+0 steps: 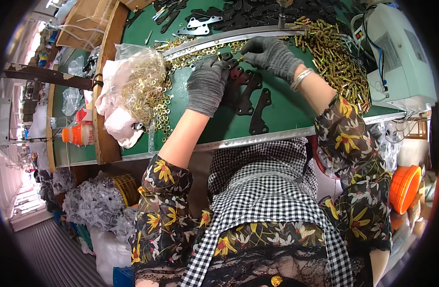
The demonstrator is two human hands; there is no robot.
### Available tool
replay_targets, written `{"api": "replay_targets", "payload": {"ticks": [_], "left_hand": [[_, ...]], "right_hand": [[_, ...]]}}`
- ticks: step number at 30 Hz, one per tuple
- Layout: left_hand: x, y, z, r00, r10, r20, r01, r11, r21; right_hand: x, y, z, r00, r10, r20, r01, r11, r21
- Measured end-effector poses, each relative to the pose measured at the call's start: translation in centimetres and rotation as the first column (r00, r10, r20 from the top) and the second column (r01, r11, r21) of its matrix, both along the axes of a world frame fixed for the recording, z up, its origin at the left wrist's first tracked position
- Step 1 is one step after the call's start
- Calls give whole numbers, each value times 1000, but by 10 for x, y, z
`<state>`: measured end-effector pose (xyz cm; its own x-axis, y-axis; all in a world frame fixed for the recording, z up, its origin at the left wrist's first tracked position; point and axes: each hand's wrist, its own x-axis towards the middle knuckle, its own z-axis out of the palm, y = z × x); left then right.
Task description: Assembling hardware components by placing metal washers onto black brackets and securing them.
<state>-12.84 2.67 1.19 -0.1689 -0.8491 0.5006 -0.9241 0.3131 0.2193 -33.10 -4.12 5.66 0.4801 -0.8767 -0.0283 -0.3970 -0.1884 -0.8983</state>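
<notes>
My left hand (207, 85), in a grey knit glove, is closed on a black metal bracket (233, 62) above the green tabletop. Close to that bracket's end is my right hand (271, 56), gloved the same way, its thumb and fingers pinched around a small brass-coloured fastener (240, 60). The fingers partly hide it, so I cannot tell if it is a bolt or a nut. Below my hands lie more flat black brackets with holes, one (247, 98) near my left hand and a curved one (260, 113) nearer the table's front edge.
A curved metal strip (214, 45) crosses behind my hands. Brass-coloured bolts (336, 67) are heaped at right beside a pale machine (396, 57). Nuts (163, 107) spill from a clear bag (133, 71) at left. Black brackets (243, 18) pile up at the back.
</notes>
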Motion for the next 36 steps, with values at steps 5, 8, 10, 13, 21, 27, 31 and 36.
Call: {"api": "replay_targets", "payload": {"ticks": [5, 8, 10, 13, 21, 27, 31, 36], "left_hand": [[3, 4, 2, 991, 123, -53, -119, 990, 74], [4, 7, 4, 984, 166, -66, -156, 979, 128], [5, 8, 3, 980, 142, -141, -133, 989, 66], [5, 8, 2, 977, 136, -162, -130, 990, 47], [3, 5, 0, 972, 145, -187, -131, 988, 83], [7, 5, -3, 972, 156, -177, -155, 988, 18], [4, 3, -2, 965, 133, -226, -126, 991, 44], [4, 5, -4, 965, 153, -212, -150, 988, 32]], "right_hand": [[21, -2, 5, 950, 79, -301, -163, 950, -265], [31, 0, 8, 899, 93, -428, -261, 899, -353], [34, 2, 6, 883, 91, -461, -296, 870, -395], [39, 5, 10, 863, 80, -499, -368, 776, -513], [55, 5, 24, 613, 31, -790, -550, 734, -398], [61, 4, 14, 549, -69, -833, -630, 620, -467], [61, 12, 21, 532, -125, -838, -568, 680, -462], [62, 12, 25, 490, -87, -867, -554, 737, -387]]}}
